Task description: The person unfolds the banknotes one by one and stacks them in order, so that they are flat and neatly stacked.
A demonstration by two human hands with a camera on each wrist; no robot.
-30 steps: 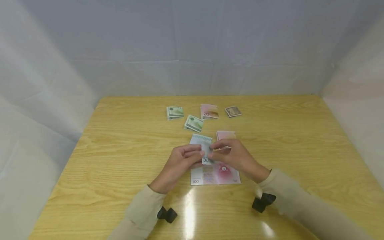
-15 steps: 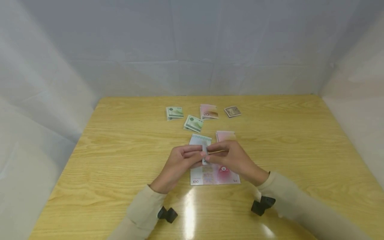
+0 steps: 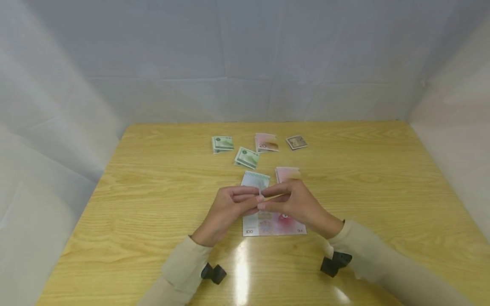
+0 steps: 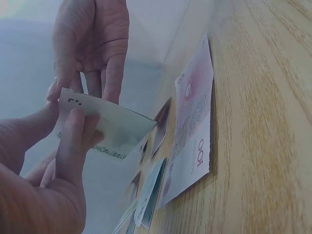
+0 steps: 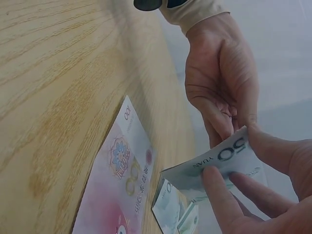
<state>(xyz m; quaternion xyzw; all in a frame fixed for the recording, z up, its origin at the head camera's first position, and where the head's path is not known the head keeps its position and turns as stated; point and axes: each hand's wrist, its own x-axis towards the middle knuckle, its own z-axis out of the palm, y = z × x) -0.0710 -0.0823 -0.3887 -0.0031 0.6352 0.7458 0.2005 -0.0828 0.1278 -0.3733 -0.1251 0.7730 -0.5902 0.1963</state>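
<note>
A green 50 yuan banknote (image 5: 226, 163) is held up between both hands, above the table. Seen from the head it is nearly edge-on and mostly hidden by fingers. My left hand (image 3: 226, 212) pinches one side of it between thumb and fingers. My right hand (image 3: 302, 206) pinches the other side, its fingertips meeting the left ones. Flat below the hands lies a pink 100 banknote (image 3: 250, 227). Just beyond it a pale green note (image 3: 254, 179) lies partly behind the left fingers. A folded pink note (image 3: 288, 173) shows above the right hand.
Farther back on the wooden table (image 3: 153, 204) lie two folded green notes, one at left (image 3: 223, 143) and one nearer (image 3: 247, 157). Beside them are a folded pink 20 note (image 3: 267, 142) and a small folded brown note (image 3: 296, 142). Pale cloth (image 3: 245, 63) hangs behind.
The right fingers have moved left to meet the left fingers. The 50 note between them has turned from facing up to nearly edge-on, its number now hidden. The other notes have stayed put.
</note>
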